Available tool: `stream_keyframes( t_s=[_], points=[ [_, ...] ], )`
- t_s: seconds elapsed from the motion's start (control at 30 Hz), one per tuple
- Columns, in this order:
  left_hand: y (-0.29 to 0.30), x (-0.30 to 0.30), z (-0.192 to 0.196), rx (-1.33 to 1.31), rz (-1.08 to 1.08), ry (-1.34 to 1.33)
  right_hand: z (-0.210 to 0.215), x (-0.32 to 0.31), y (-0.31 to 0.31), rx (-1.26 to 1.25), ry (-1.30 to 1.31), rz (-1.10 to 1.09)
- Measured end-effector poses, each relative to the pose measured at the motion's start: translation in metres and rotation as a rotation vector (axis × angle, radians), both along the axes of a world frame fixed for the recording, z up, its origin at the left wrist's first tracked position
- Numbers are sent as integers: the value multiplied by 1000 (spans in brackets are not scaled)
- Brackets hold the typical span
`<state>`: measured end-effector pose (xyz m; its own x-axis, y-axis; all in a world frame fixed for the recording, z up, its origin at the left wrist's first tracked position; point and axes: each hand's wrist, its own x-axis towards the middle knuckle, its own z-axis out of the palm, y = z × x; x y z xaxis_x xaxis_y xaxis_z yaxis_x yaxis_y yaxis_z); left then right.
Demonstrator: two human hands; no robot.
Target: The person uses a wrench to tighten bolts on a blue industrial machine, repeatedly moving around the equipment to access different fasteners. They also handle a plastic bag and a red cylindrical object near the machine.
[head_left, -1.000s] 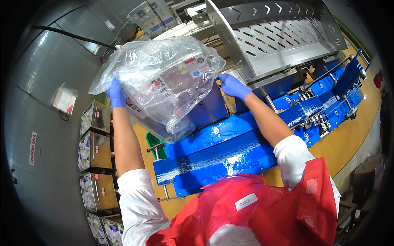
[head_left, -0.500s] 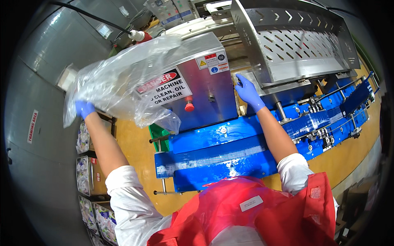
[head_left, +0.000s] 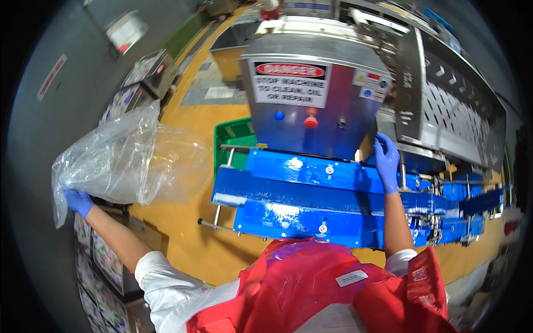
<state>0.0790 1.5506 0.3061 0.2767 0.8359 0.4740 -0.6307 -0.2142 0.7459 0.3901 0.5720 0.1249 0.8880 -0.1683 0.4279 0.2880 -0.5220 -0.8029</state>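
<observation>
My left hand (head_left: 79, 202), in a blue glove, is closed on one end of a large clear plastic bag (head_left: 119, 161). The bag hangs loosely to the left of the machine, its far end spread out over the yellow floor. My right hand (head_left: 387, 161), also gloved in blue, is at the right side of a steel control box (head_left: 319, 133). Its fingers are apart and nothing shows in them; whether the fingertips touch the box I cannot tell. Below both runs a long blue conveyor (head_left: 300, 197) with a wet shine.
A slotted steel chute (head_left: 455, 119) rises at the right. On the box's front are a red knob (head_left: 311, 121) and a blue button (head_left: 279, 115). A green crate (head_left: 229, 132) stands behind the conveyor's left end. Boxes of packaged goods (head_left: 105, 261) line the grey wall at left.
The plastic bag has moved left and down with my left hand, off the control box's front. My view has turned leftward, and my right hand stays beside the box.
</observation>
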Motion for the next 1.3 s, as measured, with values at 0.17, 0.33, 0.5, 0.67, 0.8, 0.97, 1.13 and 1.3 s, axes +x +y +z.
stream_keyframes(
  t_s=[0.17, 0.33, 0.5, 0.67, 0.8, 0.97, 1.13, 1.3],
  points=[
    [-119, -108, -6, -12, 483, 242, 0, -22, 28, 42, 63, 89],
    [-253, -234, -15, -111, 687, 294, -38, -43, 114, -47, -45, 392],
    [-429, -289, -73, -227, 740, 312, -29, -173, 253, -110, 141, 1157],
    [-581, -301, -155, -270, 663, 430, -30, -372, 335, -135, -288, 1803],
    [-666, -315, -212, -724, 463, -145, -83, -483, 372, -225, -135, 2143],
    [-809, -438, -277, -631, 910, 140, -202, -603, 363, -281, 746, 2397],
    [-980, -513, -348, -976, 1059, -896, -251, -767, 282, -1013, 1960, 2253],
    [-1093, -488, -408, -1027, 1328, -1287, -207, -882, 130, -1687, 2254, 2308]
  ],
)
